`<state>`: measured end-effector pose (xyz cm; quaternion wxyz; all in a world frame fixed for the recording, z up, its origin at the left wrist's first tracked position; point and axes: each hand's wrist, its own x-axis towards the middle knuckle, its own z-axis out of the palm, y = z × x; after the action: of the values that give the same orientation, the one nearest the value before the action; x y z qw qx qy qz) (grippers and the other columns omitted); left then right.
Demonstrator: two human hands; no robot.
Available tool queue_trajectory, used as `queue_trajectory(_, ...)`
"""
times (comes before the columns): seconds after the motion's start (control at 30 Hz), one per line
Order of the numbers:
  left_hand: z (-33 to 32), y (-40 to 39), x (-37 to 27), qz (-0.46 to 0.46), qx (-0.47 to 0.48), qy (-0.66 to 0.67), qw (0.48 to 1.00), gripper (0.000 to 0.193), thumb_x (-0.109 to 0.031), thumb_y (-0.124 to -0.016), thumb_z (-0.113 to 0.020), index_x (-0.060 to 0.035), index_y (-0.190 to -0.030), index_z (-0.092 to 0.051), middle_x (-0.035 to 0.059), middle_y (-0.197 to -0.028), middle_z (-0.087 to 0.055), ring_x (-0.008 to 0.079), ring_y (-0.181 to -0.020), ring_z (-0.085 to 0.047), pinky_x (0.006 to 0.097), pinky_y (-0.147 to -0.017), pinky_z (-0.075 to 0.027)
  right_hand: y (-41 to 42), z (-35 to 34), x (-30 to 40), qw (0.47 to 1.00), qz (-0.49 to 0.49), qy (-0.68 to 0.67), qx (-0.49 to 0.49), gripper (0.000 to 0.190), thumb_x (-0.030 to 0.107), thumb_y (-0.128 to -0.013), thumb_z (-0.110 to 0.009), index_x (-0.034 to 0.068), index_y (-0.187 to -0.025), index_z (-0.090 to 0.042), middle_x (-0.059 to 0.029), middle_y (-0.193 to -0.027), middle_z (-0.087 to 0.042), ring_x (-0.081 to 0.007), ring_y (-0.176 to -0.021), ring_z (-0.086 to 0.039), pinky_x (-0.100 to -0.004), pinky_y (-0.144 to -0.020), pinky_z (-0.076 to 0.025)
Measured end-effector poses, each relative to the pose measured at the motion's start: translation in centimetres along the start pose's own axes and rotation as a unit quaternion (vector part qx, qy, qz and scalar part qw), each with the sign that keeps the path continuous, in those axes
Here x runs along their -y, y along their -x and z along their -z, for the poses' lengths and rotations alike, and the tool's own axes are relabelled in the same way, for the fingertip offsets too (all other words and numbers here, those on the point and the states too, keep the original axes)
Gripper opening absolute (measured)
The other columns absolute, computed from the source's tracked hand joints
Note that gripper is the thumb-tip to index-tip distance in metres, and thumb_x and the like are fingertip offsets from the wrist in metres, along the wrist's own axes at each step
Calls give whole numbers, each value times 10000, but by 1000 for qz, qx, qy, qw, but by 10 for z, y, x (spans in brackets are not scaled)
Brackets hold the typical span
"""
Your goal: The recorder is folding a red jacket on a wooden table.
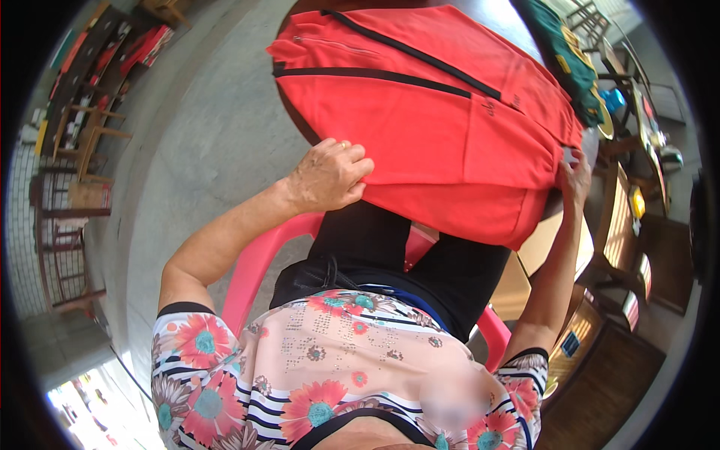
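A red knit garment with black stripes, a zipper and small black lettering (394,129) lies spread over a round table (304,126), its near edge hanging over my lap. My left hand (332,174) pinches the garment's near edge at the left, fingers curled over the cloth. At the far right my right hand (575,171) holds the garment's right end between thumb and fingers; part of that grip is hidden by the cloth.
A dark green and yellow garment (568,62) lies at the table's far right edge. I sit on a pink plastic chair (247,275). Wooden chairs and benches (616,219) stand to the right, and a long rack with red items (84,84) at the left.
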<state>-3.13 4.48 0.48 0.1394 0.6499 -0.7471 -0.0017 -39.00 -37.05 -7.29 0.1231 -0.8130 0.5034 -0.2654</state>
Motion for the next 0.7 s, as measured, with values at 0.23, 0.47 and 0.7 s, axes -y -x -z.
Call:
queue_trajectory(0.23,11,1,136,197,-179,-147,953,244,-248,-860,-633,-131,-1075,-639,67,-1098,-623,288,-968,-626,456,-882,-459,63,6,160,976,209,11,-58,469,176,-849,-707,140,-1293,-560,-163,-1299,-546,-360,-1255,-487,-450,-1008,-404)
queue_trajectory(0.47,2,0,208,284,11,-112,952,199,-282,-859,-622,-148,-1004,-649,59,-933,-715,260,-992,-648,470,-953,-338,102,-44,171,971,202,125,37,465,367,-936,-587,178,-1359,-551,-135,-1458,-450,-310,-1373,-391,-488,-1118,-280)
queue_trajectory(0.7,7,-22,179,228,-59,-274,933,149,-196,-856,-626,-146,-995,-642,78,-1011,-656,286,-1019,-619,444,-879,-386,103,-42,170,970,212,115,29,457,335,-918,-608,168,-1341,-561,-135,-1443,-467,-321,-1356,-409,-484,-1111,-288)
